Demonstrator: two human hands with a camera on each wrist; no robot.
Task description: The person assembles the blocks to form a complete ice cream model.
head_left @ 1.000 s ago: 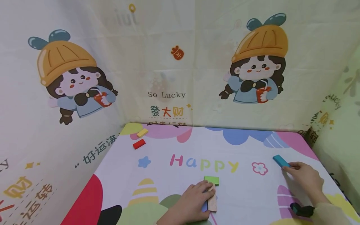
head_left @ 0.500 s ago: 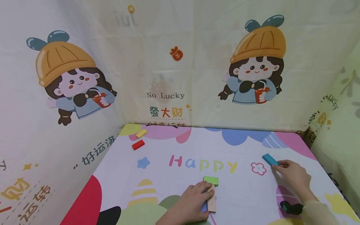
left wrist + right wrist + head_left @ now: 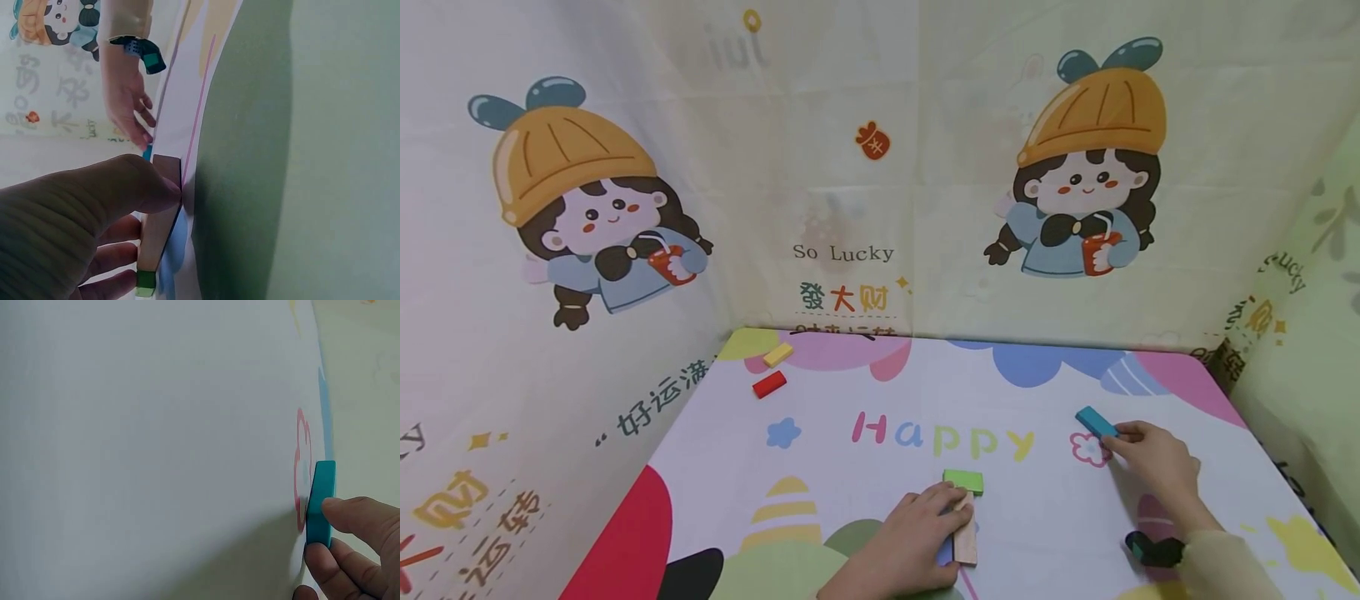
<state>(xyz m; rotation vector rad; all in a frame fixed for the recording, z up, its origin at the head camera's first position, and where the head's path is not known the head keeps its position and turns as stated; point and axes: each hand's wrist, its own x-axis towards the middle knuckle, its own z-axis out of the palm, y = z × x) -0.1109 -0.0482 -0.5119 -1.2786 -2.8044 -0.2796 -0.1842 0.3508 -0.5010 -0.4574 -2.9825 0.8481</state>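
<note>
My left hand [image 3: 902, 537] grips a plain wooden block [image 3: 966, 540] lying on the printed table near its front middle. In the left wrist view the thumb presses one side of this wooden block [image 3: 156, 244], with the fingers along the other. A light green block [image 3: 963, 482] sits across its far end, by the left fingertips. To the right, my right hand [image 3: 1157, 468] pinches one end of a teal block [image 3: 1096, 422] between thumb and fingers. In the right wrist view the teal block [image 3: 322, 478] is held near the printed pink flower outline.
A red block [image 3: 770, 384] and a yellow block [image 3: 778, 355] lie at the table's back left. Patterned cloth [image 3: 947, 250] hangs behind the table and at both sides. A small black device [image 3: 1153, 550] is strapped to the right wrist.
My right hand has moved left with the teal block, from right of the printed flower to over it. The left hand, wooden block and green block have stayed in place.
</note>
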